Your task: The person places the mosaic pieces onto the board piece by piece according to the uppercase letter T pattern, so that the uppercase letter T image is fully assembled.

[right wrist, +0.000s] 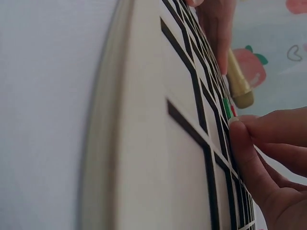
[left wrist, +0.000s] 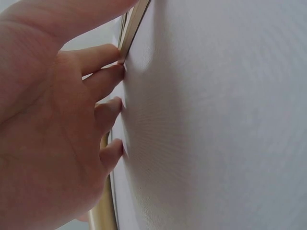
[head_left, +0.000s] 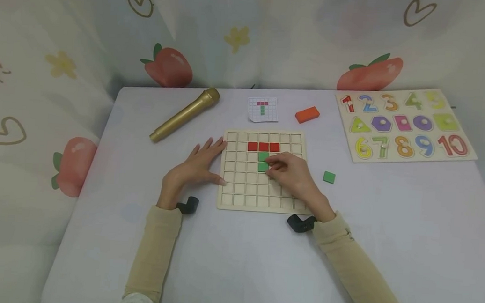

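A wooden grid board (head_left: 239,201) lies flat on the table. Three red tiles (head_left: 263,147) fill neighbouring cells of one row, with a green tile (head_left: 263,156) below the middle one. Directly under that is a second green tile (head_left: 262,167), whose right side my right hand (head_left: 293,176) pinches between thumb and fingertips. In the right wrist view the fingers (right wrist: 283,127) partly cover the tiles. My left hand (head_left: 195,167) has its fingers spread, with index finger and thumb at the board's left edge; other fingertips (left wrist: 112,151) rest on the table.
One loose green tile (head_left: 329,177) lies right of the board. Behind it are a pattern card (head_left: 263,110) showing a red-and-green T and an orange block (head_left: 307,114). A gold microphone (head_left: 185,115) lies back left; a number-and-shape puzzle (head_left: 406,126) lies back right.
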`<state>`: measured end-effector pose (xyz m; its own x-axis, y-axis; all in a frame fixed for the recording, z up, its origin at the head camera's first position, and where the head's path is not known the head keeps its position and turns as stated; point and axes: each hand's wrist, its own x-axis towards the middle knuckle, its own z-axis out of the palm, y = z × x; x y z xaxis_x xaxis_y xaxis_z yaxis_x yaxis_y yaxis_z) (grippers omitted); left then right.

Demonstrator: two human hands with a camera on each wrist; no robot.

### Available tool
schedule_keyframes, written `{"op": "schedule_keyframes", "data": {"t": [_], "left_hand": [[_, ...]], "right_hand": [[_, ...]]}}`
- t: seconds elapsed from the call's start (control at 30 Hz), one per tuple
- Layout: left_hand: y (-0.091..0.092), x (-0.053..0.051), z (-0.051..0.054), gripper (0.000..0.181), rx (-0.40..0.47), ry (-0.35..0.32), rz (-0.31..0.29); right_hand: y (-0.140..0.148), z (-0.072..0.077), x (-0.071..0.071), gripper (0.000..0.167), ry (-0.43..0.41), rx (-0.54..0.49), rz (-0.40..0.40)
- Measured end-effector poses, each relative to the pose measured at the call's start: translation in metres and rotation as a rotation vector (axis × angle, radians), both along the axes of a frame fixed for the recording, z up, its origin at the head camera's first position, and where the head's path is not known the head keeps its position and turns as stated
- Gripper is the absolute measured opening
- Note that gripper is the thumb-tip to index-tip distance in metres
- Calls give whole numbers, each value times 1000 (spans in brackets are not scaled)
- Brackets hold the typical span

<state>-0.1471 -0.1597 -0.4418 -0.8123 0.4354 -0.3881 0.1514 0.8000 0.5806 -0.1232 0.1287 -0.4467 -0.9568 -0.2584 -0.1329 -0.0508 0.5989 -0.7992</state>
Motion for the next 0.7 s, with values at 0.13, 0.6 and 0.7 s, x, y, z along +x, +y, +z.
{"op": "schedule_keyframes", "data": {"t": [0.13, 0.6, 0.7], "left_hand": [[0, 0, 0, 116, 6, 1, 3], [0, 0, 0, 114, 13, 3, 2], [0, 0, 1, 115, 12, 6, 1]], "right_hand": [[2, 1, 1, 29, 1, -12, -9], [34, 4, 20, 31, 46, 52, -48], [45, 5, 24, 30, 81, 75, -69]]}}
